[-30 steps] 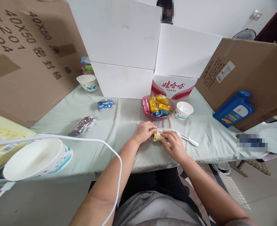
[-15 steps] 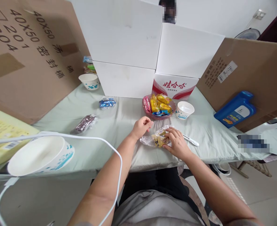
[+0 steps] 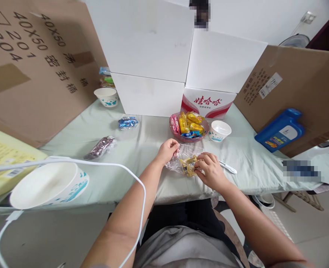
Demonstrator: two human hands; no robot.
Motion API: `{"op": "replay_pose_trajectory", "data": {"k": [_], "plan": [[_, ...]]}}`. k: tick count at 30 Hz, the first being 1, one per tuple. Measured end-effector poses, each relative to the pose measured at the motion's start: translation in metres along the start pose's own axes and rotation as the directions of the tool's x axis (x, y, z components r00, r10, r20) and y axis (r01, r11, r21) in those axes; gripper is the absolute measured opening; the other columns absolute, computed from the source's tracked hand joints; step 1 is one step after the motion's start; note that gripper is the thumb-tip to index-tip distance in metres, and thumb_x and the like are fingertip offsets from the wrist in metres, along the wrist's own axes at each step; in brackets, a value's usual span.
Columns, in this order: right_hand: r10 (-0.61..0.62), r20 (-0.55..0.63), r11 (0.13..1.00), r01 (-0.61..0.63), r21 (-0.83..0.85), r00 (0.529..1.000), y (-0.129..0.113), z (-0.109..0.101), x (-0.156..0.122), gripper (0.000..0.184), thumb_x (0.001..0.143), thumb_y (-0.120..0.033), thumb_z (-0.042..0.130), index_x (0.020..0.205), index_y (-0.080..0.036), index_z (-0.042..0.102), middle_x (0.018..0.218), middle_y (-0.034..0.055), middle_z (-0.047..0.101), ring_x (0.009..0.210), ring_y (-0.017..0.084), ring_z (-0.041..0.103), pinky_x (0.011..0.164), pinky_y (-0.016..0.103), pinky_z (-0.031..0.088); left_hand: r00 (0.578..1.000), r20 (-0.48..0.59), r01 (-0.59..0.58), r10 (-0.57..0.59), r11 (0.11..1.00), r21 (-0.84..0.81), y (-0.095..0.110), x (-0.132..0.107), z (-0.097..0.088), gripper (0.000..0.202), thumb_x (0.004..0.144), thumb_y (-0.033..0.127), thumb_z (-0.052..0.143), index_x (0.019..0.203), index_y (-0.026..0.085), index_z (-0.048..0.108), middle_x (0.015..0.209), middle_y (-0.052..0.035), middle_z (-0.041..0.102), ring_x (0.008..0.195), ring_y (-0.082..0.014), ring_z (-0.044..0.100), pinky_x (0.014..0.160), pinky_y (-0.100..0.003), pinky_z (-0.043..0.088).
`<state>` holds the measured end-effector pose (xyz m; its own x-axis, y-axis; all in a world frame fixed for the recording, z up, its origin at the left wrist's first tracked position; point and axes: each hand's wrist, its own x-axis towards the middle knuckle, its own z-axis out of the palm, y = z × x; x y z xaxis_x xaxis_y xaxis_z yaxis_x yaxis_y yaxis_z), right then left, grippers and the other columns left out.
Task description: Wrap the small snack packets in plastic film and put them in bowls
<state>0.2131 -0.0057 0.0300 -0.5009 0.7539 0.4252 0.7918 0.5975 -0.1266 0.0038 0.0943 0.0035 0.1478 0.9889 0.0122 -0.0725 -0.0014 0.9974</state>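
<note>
A clear plastic bag of yellow snacks (image 3: 187, 163) lies on the pale green tablecloth (image 3: 142, 141) in front of me. My left hand (image 3: 168, 150) pinches the bag's upper left edge with closed fingers. My right hand (image 3: 210, 170) grips the bag's right side, fingers curled over it. Just behind the bag stands a pink bowl (image 3: 188, 127) heaped with yellow, pink and blue wrapped snacks. A white utensil (image 3: 227, 167) lies on the cloth right of my right hand.
A small paper cup (image 3: 219, 130) stands beside the pink bowl, another paper cup (image 3: 106, 96) at the back left. A large white paper bowl (image 3: 48, 184) and white cable (image 3: 97, 165) sit near left. White boxes (image 3: 147, 52) and cardboard (image 3: 33, 63) wall the table; a blue jug (image 3: 280, 129) lies right.
My left hand let go, drew back a little, then took the bag's left edge again. The clear bag has spread wider between both hands.
</note>
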Motion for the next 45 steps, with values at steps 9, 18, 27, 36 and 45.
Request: {"op": "replay_pose_trajectory", "data": {"k": [9,18,27,36,45], "plan": [[-0.09,0.19,0.995,0.081,0.053,0.978,-0.01,-0.01,0.009,0.016,0.088,-0.02,0.057,0.104,-0.02,0.06,0.099,0.0098,0.067,0.09,0.025,0.058,0.077,0.038,0.044,0.998,-0.026,0.048,-0.049,0.998,-0.032,0.004,0.0,-0.002,0.022,0.076,0.034,0.067,0.074,0.019,0.051,0.05,0.0062,0.055,0.035,-0.0051,0.035,0.038,-0.019,0.025],[-0.125,0.257,0.99,0.138,-0.033,0.958,-0.009,-0.005,0.017,0.07,0.077,-0.027,0.072,0.14,-0.02,0.041,0.14,0.0143,0.047,0.127,0.033,0.04,0.098,0.047,0.039,0.995,0.015,0.097,-0.097,0.995,0.023,0.003,-0.001,0.0,0.017,0.076,0.029,0.065,0.075,0.018,0.052,0.052,0.0059,0.054,0.039,-0.0057,0.038,0.04,-0.018,0.026],[0.007,0.369,0.986,0.055,-0.158,0.93,-0.01,-0.015,0.016,0.034,0.077,-0.017,0.065,0.111,-0.019,0.062,0.115,0.0135,0.055,0.108,0.032,0.047,0.088,0.045,0.045,0.987,-0.153,0.079,-0.043,0.967,0.242,-0.003,0.003,-0.007,0.008,0.08,0.024,0.055,0.074,0.019,0.053,0.053,0.0063,0.054,0.043,-0.0083,0.042,0.047,-0.02,0.031],[0.059,0.418,0.998,-0.047,-0.038,0.906,0.003,-0.021,-0.02,0.065,0.074,-0.006,0.054,0.135,-0.026,0.045,0.123,0.0107,0.048,0.105,0.025,0.053,0.09,0.04,0.048,0.978,-0.198,0.046,0.066,0.857,0.513,-0.007,0.004,-0.005,0.01,0.082,0.023,0.054,0.072,0.021,0.055,0.057,0.0041,0.059,0.056,-0.0127,0.053,0.059,-0.024,0.036],[-0.105,0.518,0.983,0.01,0.183,0.849,-0.005,-0.023,-0.007,0.056,0.066,-0.007,0.064,0.12,-0.019,0.054,0.13,0.0128,0.044,0.118,0.027,0.045,0.098,0.041,0.041,0.979,-0.131,-0.03,0.155,0.748,0.663,-0.011,0.003,-0.005,0.009,0.084,0.024,0.053,0.079,0.022,0.06,0.065,0.0026,0.063,0.063,-0.0133,0.057,0.064,-0.024,0.038]]}}
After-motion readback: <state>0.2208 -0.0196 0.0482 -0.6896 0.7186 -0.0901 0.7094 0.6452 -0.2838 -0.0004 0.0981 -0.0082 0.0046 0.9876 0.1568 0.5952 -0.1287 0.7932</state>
